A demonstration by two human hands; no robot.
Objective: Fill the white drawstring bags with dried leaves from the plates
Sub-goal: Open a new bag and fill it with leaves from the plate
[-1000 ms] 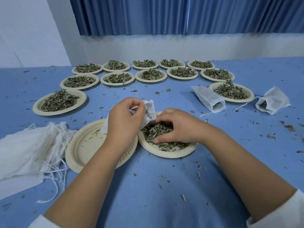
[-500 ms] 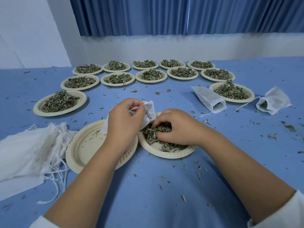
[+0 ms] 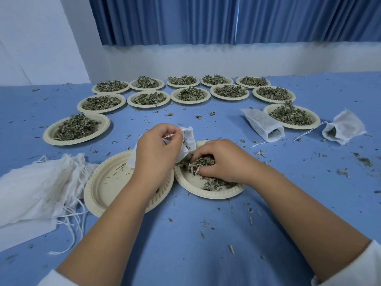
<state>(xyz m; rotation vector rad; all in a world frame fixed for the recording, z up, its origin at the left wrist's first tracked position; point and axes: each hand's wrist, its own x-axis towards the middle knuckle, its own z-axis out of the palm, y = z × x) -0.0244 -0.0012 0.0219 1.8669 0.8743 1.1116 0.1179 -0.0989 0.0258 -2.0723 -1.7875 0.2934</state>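
My left hand (image 3: 156, 149) pinches the mouth of a white drawstring bag (image 3: 188, 139) and holds it open just left of a paper plate (image 3: 191, 184) of dried leaves. My right hand (image 3: 222, 159) is over that plate with its fingers curled round a clump of dried leaves (image 3: 201, 163), right beside the bag's mouth. Some leaves lie loose on the plate under the hand. The bag's lower part is hidden behind my left hand.
An emptied plate (image 3: 107, 182) lies under my left wrist. A pile of flat white bags (image 3: 35, 186) is at the left. Two filled bags (image 3: 262, 124) (image 3: 343, 127) lie at the right. Several plates of leaves (image 3: 76, 129) ring the far side of the blue table (image 3: 185, 244).
My right hand has gathered a clump of leaves, lifted it off the plate and brought it toward the bag's mouth. My left hand has kept the bag where it was.
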